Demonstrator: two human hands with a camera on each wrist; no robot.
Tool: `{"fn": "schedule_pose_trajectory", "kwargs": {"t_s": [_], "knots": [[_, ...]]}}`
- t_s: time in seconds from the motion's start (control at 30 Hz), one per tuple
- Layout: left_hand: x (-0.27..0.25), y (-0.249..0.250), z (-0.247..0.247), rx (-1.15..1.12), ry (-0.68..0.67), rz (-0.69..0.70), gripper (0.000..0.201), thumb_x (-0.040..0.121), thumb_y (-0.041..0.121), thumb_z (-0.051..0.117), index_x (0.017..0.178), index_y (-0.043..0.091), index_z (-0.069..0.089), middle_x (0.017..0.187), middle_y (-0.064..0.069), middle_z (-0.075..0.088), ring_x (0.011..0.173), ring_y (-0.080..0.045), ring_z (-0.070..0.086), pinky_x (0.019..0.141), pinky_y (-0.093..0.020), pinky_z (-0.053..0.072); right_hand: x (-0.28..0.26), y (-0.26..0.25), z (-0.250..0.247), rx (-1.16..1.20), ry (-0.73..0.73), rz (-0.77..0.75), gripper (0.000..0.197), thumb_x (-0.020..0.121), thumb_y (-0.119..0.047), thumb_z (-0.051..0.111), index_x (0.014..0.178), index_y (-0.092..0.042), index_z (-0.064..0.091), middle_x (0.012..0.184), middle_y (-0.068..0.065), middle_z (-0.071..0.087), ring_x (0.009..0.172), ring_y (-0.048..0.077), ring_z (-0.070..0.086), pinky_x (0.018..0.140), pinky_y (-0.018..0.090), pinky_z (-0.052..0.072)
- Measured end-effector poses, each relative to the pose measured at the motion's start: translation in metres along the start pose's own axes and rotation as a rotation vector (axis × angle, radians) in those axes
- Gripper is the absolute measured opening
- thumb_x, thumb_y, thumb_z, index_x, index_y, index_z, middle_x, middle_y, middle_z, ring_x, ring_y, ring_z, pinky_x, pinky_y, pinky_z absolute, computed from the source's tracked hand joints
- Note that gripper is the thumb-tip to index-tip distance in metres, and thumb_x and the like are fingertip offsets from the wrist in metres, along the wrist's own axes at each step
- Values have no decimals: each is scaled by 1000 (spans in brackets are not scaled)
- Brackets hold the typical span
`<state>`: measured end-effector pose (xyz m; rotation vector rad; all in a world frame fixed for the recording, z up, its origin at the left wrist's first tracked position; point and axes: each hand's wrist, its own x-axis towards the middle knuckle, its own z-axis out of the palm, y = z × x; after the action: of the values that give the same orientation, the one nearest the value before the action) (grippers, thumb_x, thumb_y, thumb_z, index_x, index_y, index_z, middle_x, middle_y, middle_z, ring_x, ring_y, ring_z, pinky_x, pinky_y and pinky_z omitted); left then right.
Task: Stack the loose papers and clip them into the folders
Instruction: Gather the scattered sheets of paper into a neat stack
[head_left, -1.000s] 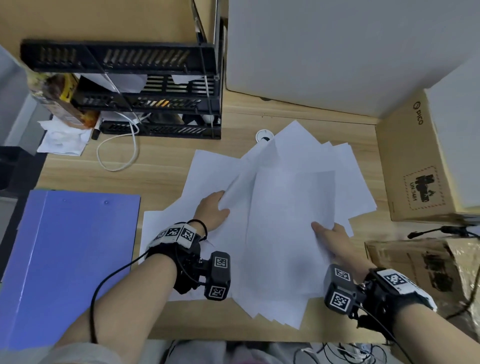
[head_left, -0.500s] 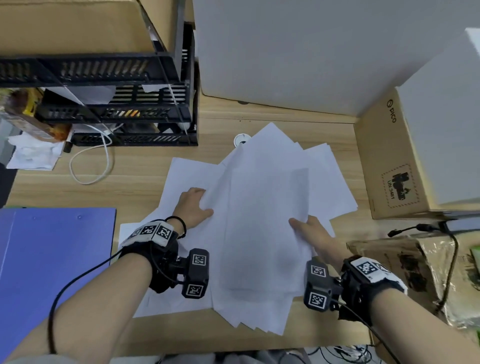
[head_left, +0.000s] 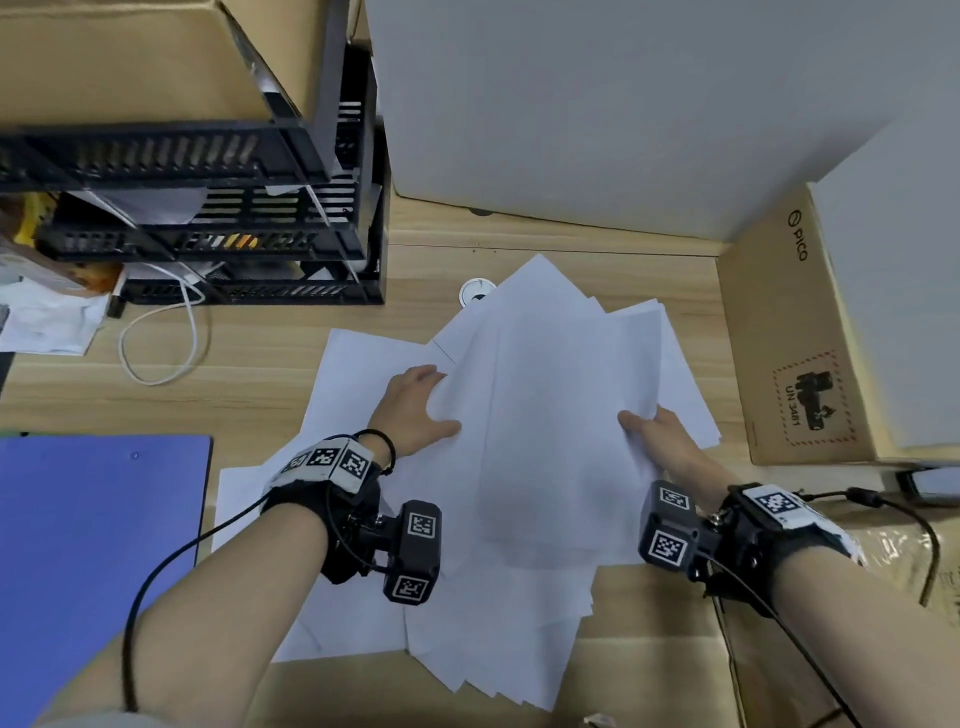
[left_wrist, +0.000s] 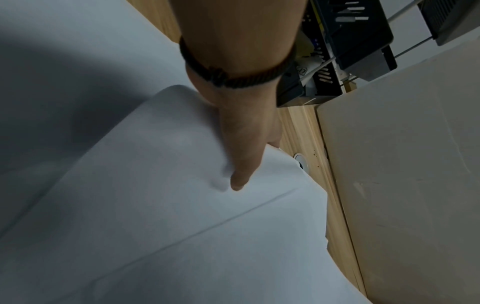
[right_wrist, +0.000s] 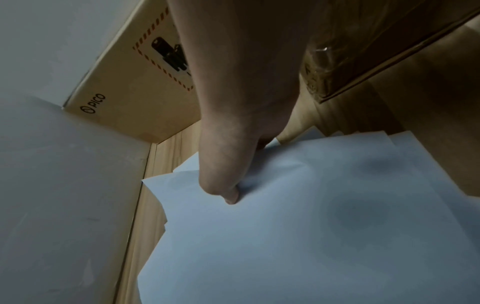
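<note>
Several loose white papers (head_left: 550, 441) lie fanned in an untidy pile on the wooden desk (head_left: 260, 374). My left hand (head_left: 415, 410) grips the pile's left edge; in the left wrist view its thumb (left_wrist: 237, 181) presses on top of the papers (left_wrist: 182, 226) and the fingers are hidden beneath. My right hand (head_left: 657, 436) grips the right edge the same way, thumb (right_wrist: 230, 195) on top of the papers (right_wrist: 311, 226), fingers underneath. A closed blue folder (head_left: 93, 545) lies flat at the left, apart from both hands.
A black stacked tray rack (head_left: 234, 218) stands at the back left with a white cable (head_left: 156, 343) looped in front. A large white box (head_left: 597, 114) blocks the back. A PICO cardboard box (head_left: 789, 338) stands at the right, more cardboard (head_left: 909, 561) near my right wrist.
Both hands have kept their hold on the pile's sides and drawn a little closer together, so the sheets overlap more. The head view has swung, and the folder sits further left in it.
</note>
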<state>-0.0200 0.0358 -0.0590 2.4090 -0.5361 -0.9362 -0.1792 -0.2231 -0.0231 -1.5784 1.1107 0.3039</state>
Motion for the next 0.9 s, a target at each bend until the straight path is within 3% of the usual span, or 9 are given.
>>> {"fn": "schedule_pose_trajectory", "kwargs": {"t_s": [0.03, 0.17, 0.23, 0.3, 0.4, 0.53, 0.6, 0.77, 0.9], "knots": [[2, 4, 3, 3, 16, -1, 76, 78, 34, 73, 143, 19, 37, 148, -2, 31, 137, -24, 22, 108, -30, 25, 1, 0, 3, -25, -2, 1, 28, 96, -7, 48, 121, -17, 48, 105, 1, 64, 80, 11, 63, 57, 20, 51], [10, 16, 17, -81, 60, -76, 88, 71, 34, 78, 144, 22, 31, 142, -5, 30, 131, -27, 36, 107, -33, 32, -1, 5, 11, -147, 15, 33, 26, 91, -19, 50, 114, -13, 61, 110, 11, 69, 93, 30, 67, 85, 42, 55], [15, 24, 22, -130, 62, -120, 93, 70, 32, 80, 145, 21, 26, 143, -7, 32, 127, -29, 44, 106, -37, 37, -1, 4, 9, -167, 11, 46, 25, 92, -21, 50, 111, -12, 63, 107, 11, 69, 94, 31, 66, 83, 39, 53], [19, 32, 25, -277, 92, -165, 93, 73, 24, 79, 146, 16, 22, 145, -9, 37, 130, -27, 42, 103, -33, 36, 2, 1, 5, -172, 12, 45, 23, 92, -20, 50, 110, -12, 63, 107, 11, 68, 95, 31, 65, 81, 36, 52], [25, 42, 30, -486, 181, -281, 87, 77, 14, 75, 145, 9, 21, 141, -11, 42, 127, -26, 44, 94, -26, 35, 8, -1, -1, -163, 21, 43, 25, 92, -23, 51, 112, -13, 64, 109, 11, 69, 96, 32, 66, 87, 41, 53], [35, 52, 34, -448, 343, -370, 86, 70, 10, 76, 141, 2, 28, 139, -15, 33, 129, -29, 36, 106, -37, 35, 14, 1, -3, -145, 33, 48, 28, 93, -24, 51, 116, -13, 63, 111, 11, 69, 98, 31, 66, 90, 43, 53], [37, 55, 35, -466, 350, -384, 90, 69, 10, 77, 143, 6, 26, 140, -15, 33, 129, -30, 37, 107, -40, 36, 15, 3, -3, -134, 39, 45, 31, 93, -24, 51, 118, -12, 63, 112, 11, 69, 98, 32, 65, 91, 45, 53], [39, 60, 39, -616, 291, -458, 93, 73, 6, 75, 147, 9, 19, 142, -13, 40, 128, -29, 43, 99, -33, 37, 15, 5, -4, -118, 38, 37, 32, 93, -22, 50, 119, -10, 64, 112, 12, 69, 99, 32, 65, 91, 46, 53], [37, 72, 38, -377, 251, -573, 88, 71, 17, 76, 142, 6, 24, 146, -13, 24, 134, -33, 25, 104, -43, 35, 16, 7, -5, -105, 30, 31, 31, 93, -22, 49, 118, -10, 64, 111, 12, 69, 99, 32, 65, 91, 46, 53]]}}
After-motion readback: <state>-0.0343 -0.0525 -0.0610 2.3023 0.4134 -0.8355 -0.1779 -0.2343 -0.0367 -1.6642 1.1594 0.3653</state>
